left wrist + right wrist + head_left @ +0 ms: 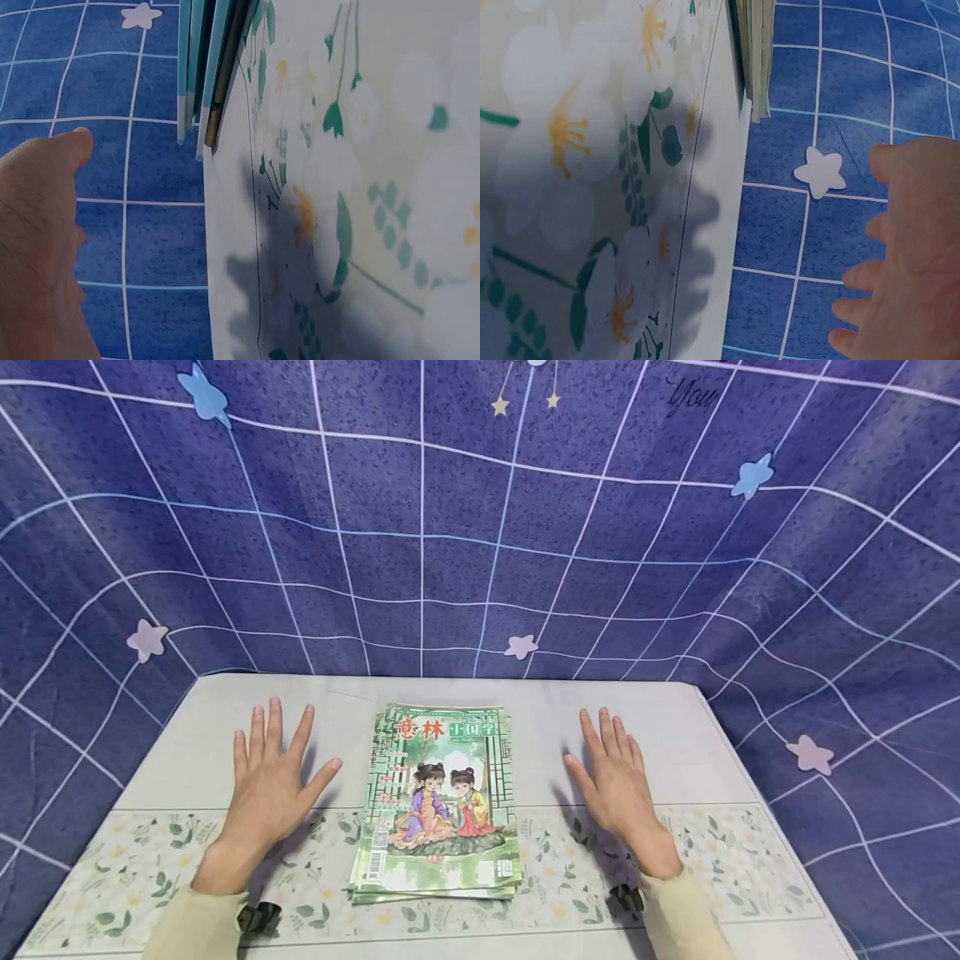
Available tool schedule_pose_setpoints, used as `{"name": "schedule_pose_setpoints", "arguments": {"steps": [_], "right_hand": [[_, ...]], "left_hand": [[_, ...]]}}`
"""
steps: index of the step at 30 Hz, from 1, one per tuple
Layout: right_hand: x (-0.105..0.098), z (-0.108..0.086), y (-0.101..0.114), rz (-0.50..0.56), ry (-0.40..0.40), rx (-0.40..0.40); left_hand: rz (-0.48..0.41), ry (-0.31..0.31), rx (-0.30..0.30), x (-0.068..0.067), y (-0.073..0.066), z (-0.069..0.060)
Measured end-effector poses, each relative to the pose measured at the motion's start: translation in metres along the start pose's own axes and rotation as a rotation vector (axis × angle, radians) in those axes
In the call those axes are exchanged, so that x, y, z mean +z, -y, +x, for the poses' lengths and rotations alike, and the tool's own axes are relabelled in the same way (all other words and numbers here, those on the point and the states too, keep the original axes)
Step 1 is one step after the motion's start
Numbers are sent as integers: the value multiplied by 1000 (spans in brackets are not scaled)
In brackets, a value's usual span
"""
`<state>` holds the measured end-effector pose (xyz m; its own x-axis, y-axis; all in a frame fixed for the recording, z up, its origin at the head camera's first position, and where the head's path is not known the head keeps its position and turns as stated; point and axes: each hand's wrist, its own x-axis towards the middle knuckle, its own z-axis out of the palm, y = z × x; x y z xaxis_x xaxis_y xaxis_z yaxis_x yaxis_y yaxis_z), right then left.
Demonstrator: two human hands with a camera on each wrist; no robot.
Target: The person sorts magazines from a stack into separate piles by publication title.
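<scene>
A small stack of magazines lies in the middle of the table, its top cover green with two cartoon children and Chinese lettering. My left hand is held above the table to the left of the stack, fingers straight and spread. On the other side, my right hand hovers with straight fingers, apart from the magazines. Neither hand touches anything. Seen from the left wrist, the stack's edges show as several layers beyond the left hand. The right wrist view shows the right hand and the stack's side.
A white tablecloth with a floral band covers the table. Behind and at both sides hangs a blue curtain with a white grid and stars. Black straps sit at the wrists, over pale sleeves.
</scene>
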<state>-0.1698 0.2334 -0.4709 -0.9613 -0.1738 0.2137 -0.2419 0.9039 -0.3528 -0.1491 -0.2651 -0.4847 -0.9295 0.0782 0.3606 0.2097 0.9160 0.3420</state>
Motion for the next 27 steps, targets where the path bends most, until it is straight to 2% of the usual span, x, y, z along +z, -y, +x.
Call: {"name": "schedule_pose_setpoints", "arguments": {"steps": [15,27], "right_hand": [[6,-8,3,45,-87,-39],[8,-14,7,88,-197,-61]], "left_hand": [[-45,-13,7,3,-11,-7],[-94,-10,8,5,-22,-14]]}}
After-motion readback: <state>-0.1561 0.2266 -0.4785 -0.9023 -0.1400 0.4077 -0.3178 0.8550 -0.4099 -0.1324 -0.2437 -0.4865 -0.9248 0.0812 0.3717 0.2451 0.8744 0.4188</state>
